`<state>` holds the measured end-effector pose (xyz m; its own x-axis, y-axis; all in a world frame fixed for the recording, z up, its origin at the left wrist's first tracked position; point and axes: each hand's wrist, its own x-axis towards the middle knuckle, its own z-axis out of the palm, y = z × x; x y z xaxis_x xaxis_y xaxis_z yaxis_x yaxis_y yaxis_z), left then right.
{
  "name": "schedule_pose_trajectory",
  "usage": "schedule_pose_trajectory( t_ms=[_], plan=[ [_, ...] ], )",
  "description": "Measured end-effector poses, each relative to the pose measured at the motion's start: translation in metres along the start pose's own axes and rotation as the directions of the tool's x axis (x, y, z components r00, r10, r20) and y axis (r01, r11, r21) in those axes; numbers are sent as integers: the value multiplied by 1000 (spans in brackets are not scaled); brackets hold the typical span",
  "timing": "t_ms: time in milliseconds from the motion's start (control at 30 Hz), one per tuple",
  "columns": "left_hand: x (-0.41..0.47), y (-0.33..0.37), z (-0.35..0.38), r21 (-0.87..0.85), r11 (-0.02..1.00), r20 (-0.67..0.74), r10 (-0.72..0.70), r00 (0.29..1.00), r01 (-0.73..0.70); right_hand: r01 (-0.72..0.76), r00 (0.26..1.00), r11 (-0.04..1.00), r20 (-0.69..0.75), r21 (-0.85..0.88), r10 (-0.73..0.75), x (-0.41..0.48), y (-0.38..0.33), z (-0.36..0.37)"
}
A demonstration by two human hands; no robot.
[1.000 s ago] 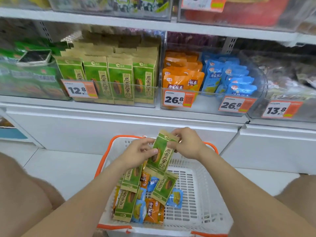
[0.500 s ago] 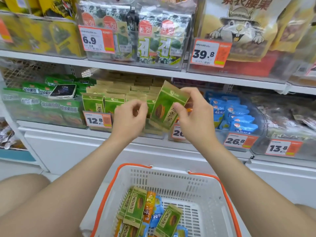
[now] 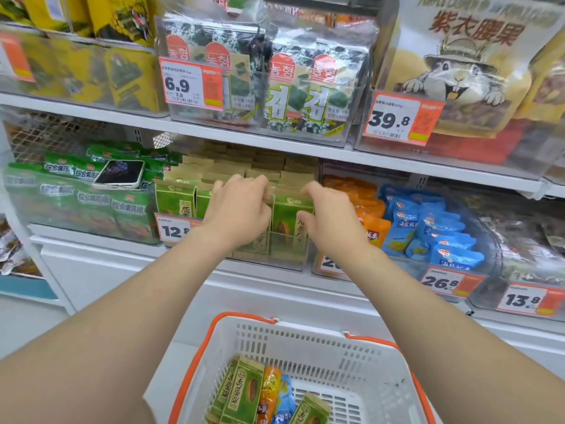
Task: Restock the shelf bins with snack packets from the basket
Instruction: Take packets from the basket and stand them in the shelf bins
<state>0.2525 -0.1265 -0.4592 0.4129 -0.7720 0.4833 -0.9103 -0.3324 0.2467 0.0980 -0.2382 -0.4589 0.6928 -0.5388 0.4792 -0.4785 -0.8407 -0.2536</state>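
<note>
A clear shelf bin on the middle shelf holds rows of green and kraft snack packets. One green packet stands at the front of the bin between my hands. My right hand pinches it, thumb on its face and fingers over its top edge. My left hand curls its fingers over the tops of the packets just left of it. Below stands the white basket with an orange rim. It holds green packets, an orange one and a blue one.
A phone lies on green bags in the bin to the left. To the right, another bin holds orange packets and blue packets. Seaweed packs and a large nut bag fill the shelf above.
Both hands lifted a green packet out of the basket, carried it up to the shelf and lowered it into the front of the green-packet bin. The view tilted up.
</note>
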Motion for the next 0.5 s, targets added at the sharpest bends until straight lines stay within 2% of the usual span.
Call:
schedule_pose_trajectory(
  t_ms=[67, 133, 200, 267, 367, 433, 500],
  plan=[
    [0, -2, 4, -30, 1000, -4, -5, 1000, 5, 61, 997, 972, 53, -227, -50, 4, -1, 12],
    [1, -4, 7, -45, 999, -12, -5, 1000, 5, 66, 997, 942, 63, -328, -48, 12, -1, 15],
    [1, -5, 10, -46, 999, -31, -6, 999, 5, 22, 998, 947, 65, -319, -1, 20, 2, 15],
    [0, -5, 15, -33, 999, -70, -4, 998, 2, -44, 999, 962, 8, -269, 47, 22, 5, 18],
    [-4, -1, 22, -20, 1000, -135, 5, 991, -8, -54, 999, 970, -6, -235, 54, 13, 4, 26],
    [-11, 4, 25, -16, 1000, -207, 20, 978, -24, -55, 998, 978, -5, -201, 55, 7, 2, 27],
    [-22, 10, 28, 35, 998, -322, 69, 944, -61, -70, 994, 983, -90, -172, 55, -1, 0, 22]
  ],
)
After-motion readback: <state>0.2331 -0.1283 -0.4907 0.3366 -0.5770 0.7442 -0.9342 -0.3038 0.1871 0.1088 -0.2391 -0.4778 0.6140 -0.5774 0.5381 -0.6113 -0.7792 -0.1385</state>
